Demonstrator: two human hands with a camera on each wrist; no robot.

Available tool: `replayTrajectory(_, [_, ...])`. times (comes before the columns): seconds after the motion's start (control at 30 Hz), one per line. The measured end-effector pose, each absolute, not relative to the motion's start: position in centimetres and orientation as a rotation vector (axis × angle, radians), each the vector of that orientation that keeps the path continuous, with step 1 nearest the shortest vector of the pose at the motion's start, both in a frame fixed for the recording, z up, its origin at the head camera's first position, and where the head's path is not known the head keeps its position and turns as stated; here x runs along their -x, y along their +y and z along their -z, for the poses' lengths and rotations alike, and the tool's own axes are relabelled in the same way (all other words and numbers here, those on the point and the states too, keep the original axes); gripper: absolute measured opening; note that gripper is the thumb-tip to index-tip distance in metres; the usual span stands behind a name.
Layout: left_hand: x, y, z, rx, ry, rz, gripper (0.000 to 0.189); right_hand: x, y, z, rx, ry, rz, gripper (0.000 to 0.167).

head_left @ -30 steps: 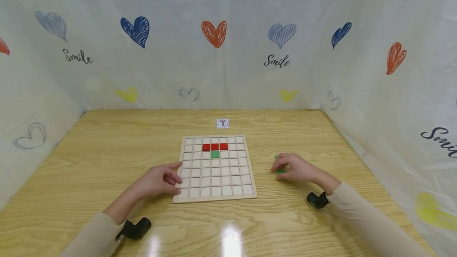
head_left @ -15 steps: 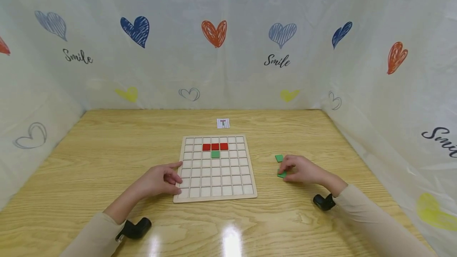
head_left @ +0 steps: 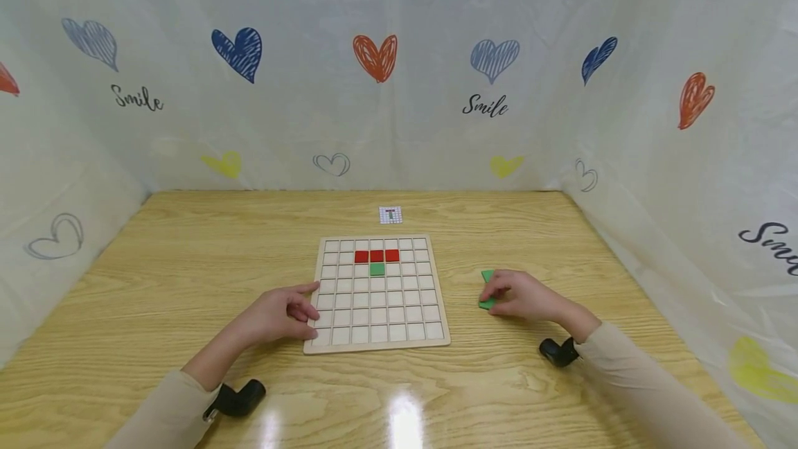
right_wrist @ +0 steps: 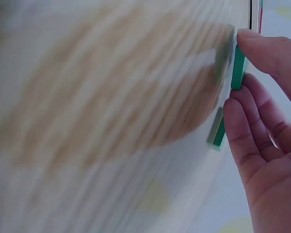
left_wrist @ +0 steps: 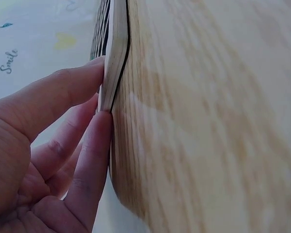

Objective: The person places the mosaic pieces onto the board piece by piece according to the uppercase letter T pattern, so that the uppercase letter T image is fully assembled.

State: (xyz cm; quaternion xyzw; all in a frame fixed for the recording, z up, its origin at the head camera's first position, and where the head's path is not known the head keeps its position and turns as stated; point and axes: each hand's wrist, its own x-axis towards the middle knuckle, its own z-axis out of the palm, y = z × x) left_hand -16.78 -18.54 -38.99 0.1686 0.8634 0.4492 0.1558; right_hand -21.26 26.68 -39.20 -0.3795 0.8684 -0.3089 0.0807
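My left hand (head_left: 280,314) rests at the left edge of a square wooden grid board (head_left: 373,349), thumb tip and fingertips set along its rim. In the left wrist view, those fingertips (left_wrist: 96,127) touch the board's edge (left_wrist: 117,46). To the right of the board, my right hand (head_left: 526,296) pinches a green square tile (right_wrist: 238,68) between thumb and fingers, close over the table. A second green tile (head_left: 487,274) lies just beyond, partly covered by the hand. On the board, three red tiles (head_left: 377,256) form a row, with one green tile (head_left: 377,269) below the middle one.
A small card (head_left: 391,215) printed with a red and green T on a grid lies behind the board. White cloth (head_left: 399,123) printed with hearts and "Smile" encloses the back and sides of the wooden table (head_left: 199,248).
My right hand shifted right and toward me, uncovering the far green tile, then came back slightly left over the near one. The left hand, board and its tiles stayed put.
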Motion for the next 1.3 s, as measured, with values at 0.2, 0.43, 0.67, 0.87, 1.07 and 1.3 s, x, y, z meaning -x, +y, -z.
replayTrajectory(0.2, [16.8,-18.5,39.0,-0.460,2.481,-1.277,0.021,21.6,25.8,39.2,1.157,2.608,0.920,0.015])
replayTrajectory(0.43, [16.8,-18.5,39.0,-0.471,2.482,-1.274,0.022,21.8,24.6,38.9,1.190,2.568,0.969,0.014])
replayTrajectory(0.67, [16.7,-18.4,38.9,-0.466,2.489,-1.263,0.022,22.0,23.3,38.9,1.229,2.560,0.987,0.013])
replayTrajectory(0.87, [16.7,-18.4,38.9,-0.447,2.495,-1.261,0.021,22.3,22.1,38.8,1.209,2.544,0.996,0.014])
replayTrajectory(1.07, [16.8,-18.4,39.0,-0.433,2.509,-1.248,0.021,22.6,21.1,38.9,1.256,2.536,1.007,0.014])
replayTrajectory(1.3, [16.6,-18.3,38.8,-0.425,2.499,-1.263,0.021,22.8,19.7,38.6,1.229,2.515,1.014,0.012])
